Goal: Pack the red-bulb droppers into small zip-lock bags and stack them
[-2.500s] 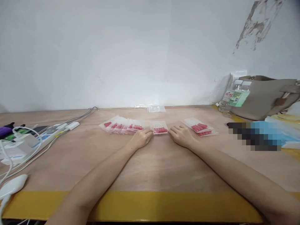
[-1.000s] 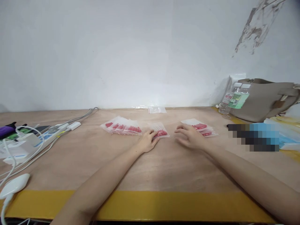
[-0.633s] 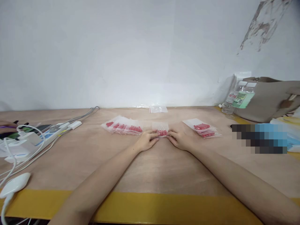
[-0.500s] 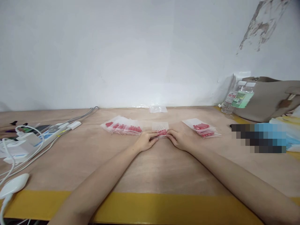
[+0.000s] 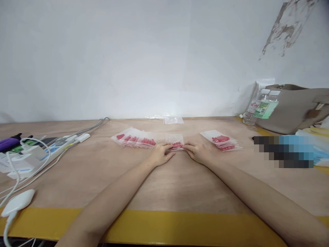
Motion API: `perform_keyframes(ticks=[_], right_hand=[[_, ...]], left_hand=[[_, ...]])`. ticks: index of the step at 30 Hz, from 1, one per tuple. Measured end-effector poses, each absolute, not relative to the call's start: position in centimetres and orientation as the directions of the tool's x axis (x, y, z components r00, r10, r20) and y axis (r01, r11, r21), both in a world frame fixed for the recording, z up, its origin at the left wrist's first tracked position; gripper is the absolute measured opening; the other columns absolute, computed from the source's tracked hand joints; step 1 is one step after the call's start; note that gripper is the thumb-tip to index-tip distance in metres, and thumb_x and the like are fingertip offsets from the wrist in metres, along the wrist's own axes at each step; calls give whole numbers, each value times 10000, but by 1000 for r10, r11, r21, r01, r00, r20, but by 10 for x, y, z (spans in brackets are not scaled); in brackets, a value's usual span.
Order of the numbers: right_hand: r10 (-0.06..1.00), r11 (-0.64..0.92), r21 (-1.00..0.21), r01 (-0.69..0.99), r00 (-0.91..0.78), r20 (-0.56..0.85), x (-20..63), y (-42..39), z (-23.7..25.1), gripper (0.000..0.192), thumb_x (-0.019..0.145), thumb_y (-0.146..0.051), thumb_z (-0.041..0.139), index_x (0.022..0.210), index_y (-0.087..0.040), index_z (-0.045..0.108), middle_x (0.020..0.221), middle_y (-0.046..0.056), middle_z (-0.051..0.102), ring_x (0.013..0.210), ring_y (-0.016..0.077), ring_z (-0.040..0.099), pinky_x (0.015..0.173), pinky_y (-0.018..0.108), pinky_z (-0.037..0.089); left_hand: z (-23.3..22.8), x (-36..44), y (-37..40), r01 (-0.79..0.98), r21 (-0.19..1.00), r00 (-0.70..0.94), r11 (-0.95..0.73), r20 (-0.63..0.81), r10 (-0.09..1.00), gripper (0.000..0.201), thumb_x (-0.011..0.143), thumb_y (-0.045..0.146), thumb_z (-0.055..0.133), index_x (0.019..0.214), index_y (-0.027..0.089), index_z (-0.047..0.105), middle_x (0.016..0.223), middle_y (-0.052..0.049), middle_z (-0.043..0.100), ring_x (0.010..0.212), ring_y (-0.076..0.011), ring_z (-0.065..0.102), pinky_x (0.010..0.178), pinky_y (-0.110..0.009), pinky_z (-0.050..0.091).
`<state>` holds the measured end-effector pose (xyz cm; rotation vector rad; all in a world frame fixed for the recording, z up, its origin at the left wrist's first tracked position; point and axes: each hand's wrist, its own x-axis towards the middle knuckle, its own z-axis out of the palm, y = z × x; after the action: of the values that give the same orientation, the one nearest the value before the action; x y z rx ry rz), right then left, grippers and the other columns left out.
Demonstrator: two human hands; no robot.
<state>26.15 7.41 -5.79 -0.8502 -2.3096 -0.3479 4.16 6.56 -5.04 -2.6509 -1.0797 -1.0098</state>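
Note:
A small clear plastic bag (image 5: pixel 175 139) with red pieces inside lies flat on the table between my hands. My left hand (image 5: pixel 161 153) pinches its near left corner, fingers closed. At the near right corner, my right hand (image 5: pixel 196 151) has its fingertips closed on the bag's edge. Fanned out to the left is a row of similar bags (image 5: pixel 136 138) holding red pieces. A stack of such bags (image 5: pixel 221 140) sits to the right of my right hand. What exactly the red pieces are is too small to tell.
A flat clear bag (image 5: pixel 174 120) lies by the wall. On the left are a power strip (image 5: pixel 58 147) with chargers and cables, and a purple object (image 5: pixel 10 142). At the right stand two bottles (image 5: pixel 266 106), a grey-beige bag (image 5: pixel 295 109) and blue items (image 5: pixel 295 144). Yellow tape (image 5: pixel 154 226) edges the table.
My fingers have shifted slightly along the bag's near edge, and more of the red pieces shows. The view has moved a little, bringing the purple object at the left into sight.

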Motion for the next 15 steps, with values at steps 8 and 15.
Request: perform_keyframes(ticks=[8, 15], right_hand=[[481, 702, 125, 701, -597, 642, 251, 66, -47, 186, 816, -171, 456, 834, -189, 640, 815, 49, 649, 791, 155, 547, 732, 304, 345], [468, 711, 88, 698, -563, 682, 239, 61, -53, 188, 837, -213, 445, 833, -188, 631, 820, 46, 645, 791, 152, 537, 739, 303, 322]], left_hand=[[-54, 62, 72, 600, -94, 655, -795, 628, 420, 198, 848, 193, 476, 1012, 186, 587, 1002, -59, 617, 936, -167, 574, 802, -309, 487], [-53, 60, 73, 594, -181, 677, -784, 639, 366, 192, 863, 170, 420, 873, 155, 612, 894, -80, 642, 847, -187, 604, 749, -340, 502]])
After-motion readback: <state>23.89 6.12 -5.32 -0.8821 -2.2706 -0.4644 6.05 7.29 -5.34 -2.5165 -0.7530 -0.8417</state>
